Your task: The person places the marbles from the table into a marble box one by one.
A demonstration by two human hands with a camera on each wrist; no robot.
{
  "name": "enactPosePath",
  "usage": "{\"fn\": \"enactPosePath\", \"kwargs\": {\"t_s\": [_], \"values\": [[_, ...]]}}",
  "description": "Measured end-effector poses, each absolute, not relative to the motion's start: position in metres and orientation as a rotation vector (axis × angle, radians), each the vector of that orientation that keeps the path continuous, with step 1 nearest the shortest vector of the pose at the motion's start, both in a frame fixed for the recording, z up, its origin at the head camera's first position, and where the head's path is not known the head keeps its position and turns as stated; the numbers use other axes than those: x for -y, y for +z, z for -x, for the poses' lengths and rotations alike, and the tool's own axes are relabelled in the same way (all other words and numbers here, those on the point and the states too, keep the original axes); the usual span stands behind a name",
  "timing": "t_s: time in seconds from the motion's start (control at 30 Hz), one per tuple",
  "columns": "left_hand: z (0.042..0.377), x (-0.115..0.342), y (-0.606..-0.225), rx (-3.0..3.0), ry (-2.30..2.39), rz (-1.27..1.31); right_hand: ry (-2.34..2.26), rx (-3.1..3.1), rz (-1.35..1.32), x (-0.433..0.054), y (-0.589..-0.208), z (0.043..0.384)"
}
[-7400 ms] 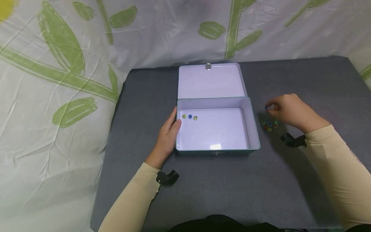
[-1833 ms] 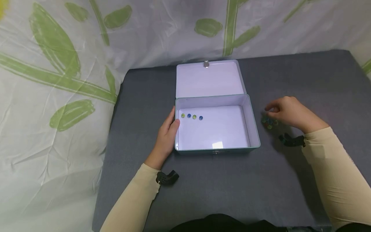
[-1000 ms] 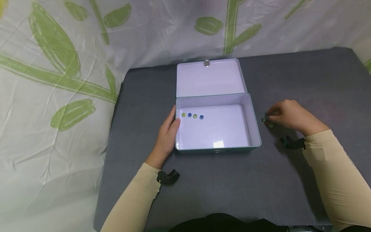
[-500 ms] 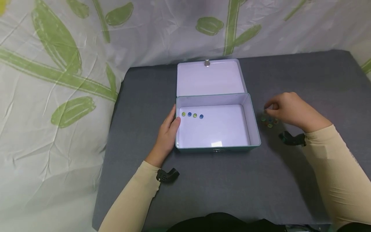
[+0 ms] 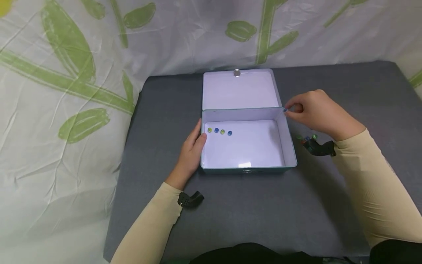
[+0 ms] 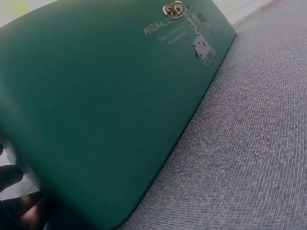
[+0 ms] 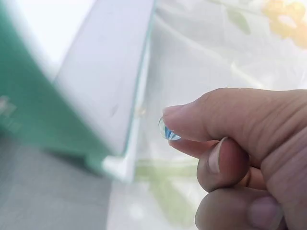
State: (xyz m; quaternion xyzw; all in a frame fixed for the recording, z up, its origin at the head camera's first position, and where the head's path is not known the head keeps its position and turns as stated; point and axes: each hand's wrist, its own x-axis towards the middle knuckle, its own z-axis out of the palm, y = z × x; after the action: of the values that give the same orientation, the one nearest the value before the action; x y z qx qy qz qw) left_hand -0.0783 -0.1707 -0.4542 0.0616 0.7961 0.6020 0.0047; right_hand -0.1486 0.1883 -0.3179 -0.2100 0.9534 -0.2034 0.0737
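A green metal box (image 5: pixel 244 170) with a white inside stands with its lid (image 5: pixel 240 90) folded back. My left hand (image 5: pixel 188 156) grips its left wall, thumb over the rim and fingers along the outside. In the left wrist view the box's green front (image 6: pixel 110 81) shows a giraffe print. Inside, two yellow-green marbles (image 5: pixel 209 130) and two blue marbles (image 5: pixel 229 133) lie in a row near the left end. My right hand (image 5: pixel 314 113) is by the back right corner of the box, pinching a clear glass marble (image 7: pixel 169 129) with blue streaks between thumb and forefinger.
Several coloured marbles (image 5: pixel 307 138) lie on the grey cloth-covered table (image 5: pixel 263 212) right of the box, partly hidden behind the black wrist camera (image 5: pixel 318 147). A white sheet with painted green leaves (image 5: pixel 240 31) hangs behind and to the left.
A second blue marble has joined the row in the box. My right hand has since picked another marble from the pile and moved left and up to the box's corner. The left hand stays put.
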Motion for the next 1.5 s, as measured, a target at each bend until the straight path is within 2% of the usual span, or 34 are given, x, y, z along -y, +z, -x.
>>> {"fn": "enactPosePath", "kwargs": {"t_s": [0.27,0.73,1.5], "values": [[0.078,0.171,-0.454,-2.493,1.871,-0.190,-0.635,-2.844,0.706,-0.157,-0.315,0.159],[0.077,0.173,-0.455,-2.494,1.867,-0.194,-0.663,-2.718,0.834,-0.106,-0.334,0.170],[0.079,0.172,-0.454,-2.498,1.876,-0.192,-0.489,-2.560,0.821,-0.074,-0.374,0.181]]}}
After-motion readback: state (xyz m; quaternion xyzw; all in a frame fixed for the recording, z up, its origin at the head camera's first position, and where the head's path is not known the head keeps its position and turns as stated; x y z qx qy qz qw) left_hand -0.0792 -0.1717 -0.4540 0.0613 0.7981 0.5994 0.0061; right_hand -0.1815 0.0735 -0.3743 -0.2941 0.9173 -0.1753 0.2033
